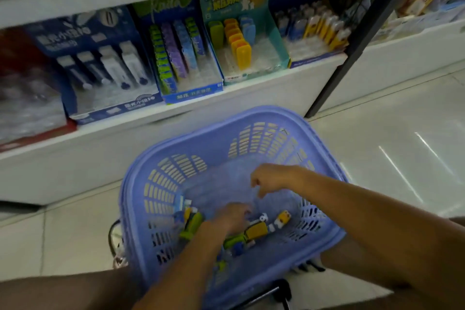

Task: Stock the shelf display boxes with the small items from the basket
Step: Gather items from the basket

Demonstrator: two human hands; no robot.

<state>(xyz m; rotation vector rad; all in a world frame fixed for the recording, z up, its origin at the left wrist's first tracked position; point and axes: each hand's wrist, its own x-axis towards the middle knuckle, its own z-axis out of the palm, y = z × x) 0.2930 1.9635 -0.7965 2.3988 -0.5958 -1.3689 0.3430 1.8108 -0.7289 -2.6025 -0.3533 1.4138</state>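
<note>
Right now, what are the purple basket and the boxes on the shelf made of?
The basket looks like moulded plastic, smooth and slightly shiny: one even lilac colour, slotted walls. The display boxes seem printed cardboard: flat folded panels covered in bright print. Blur leaves this a guess.

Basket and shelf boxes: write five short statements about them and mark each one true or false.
1. Both the left hand and the right hand reach into the basket. True.
2. The basket is red. False: it is light purple.
3. The teal display box holds orange, green and blue items. True.
4. The basket stands on the shelf. False: it is lower, in front of the shelf.
5. Small items lie in the bottom of the basket, by the left hand. True.
</note>
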